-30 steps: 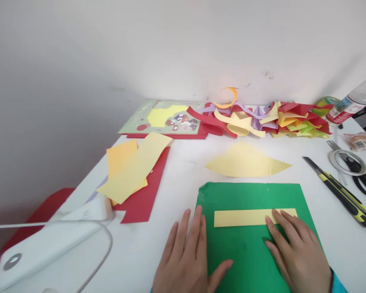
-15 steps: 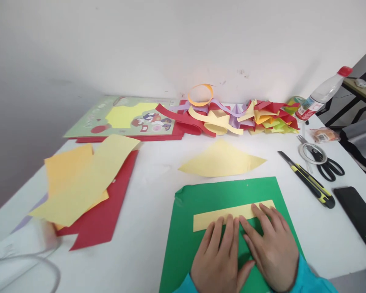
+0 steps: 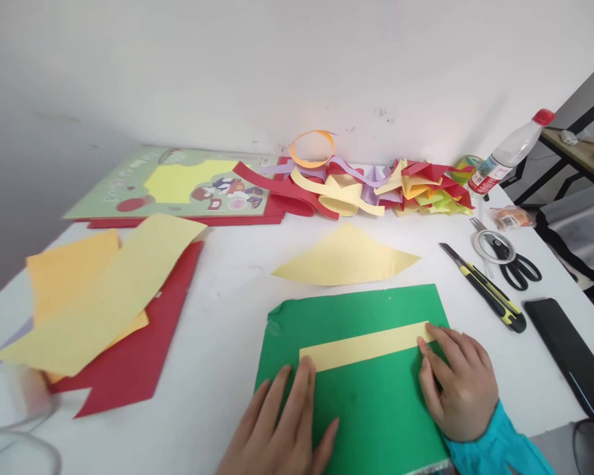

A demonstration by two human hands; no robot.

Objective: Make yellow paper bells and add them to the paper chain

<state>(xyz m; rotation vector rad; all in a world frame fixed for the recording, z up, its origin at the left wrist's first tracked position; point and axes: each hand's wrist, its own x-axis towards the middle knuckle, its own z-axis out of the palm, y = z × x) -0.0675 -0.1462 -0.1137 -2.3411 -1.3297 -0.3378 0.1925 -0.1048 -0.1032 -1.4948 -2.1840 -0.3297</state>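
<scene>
A narrow pale yellow paper strip (image 3: 366, 344) lies slantwise on a green sheet (image 3: 371, 409) in front of me. My left hand (image 3: 287, 422) has its fingers stretched out, with a fingertip pressing the strip's left end. At the other end, the bent fingers of my right hand (image 3: 458, 379) close on the strip's right tip, with the thumb tucked below. Just beyond the green sheet rests a curved piece of yellow paper (image 3: 346, 257).
Left lie yellow paper (image 3: 103, 297), orange paper (image 3: 69, 270) and red card (image 3: 148, 356). Folded paper strips (image 3: 317, 191) line the wall beside a printed pad (image 3: 129, 175). Right are a box cutter (image 3: 485, 287), scissors (image 3: 517, 267), tape roll (image 3: 495, 246), black phone (image 3: 574, 356) and bottle (image 3: 509, 155).
My hands have moved apart along the strip, the left towards its left end and the right to its right tip. The whole view has shifted, so the table's things appear further left.
</scene>
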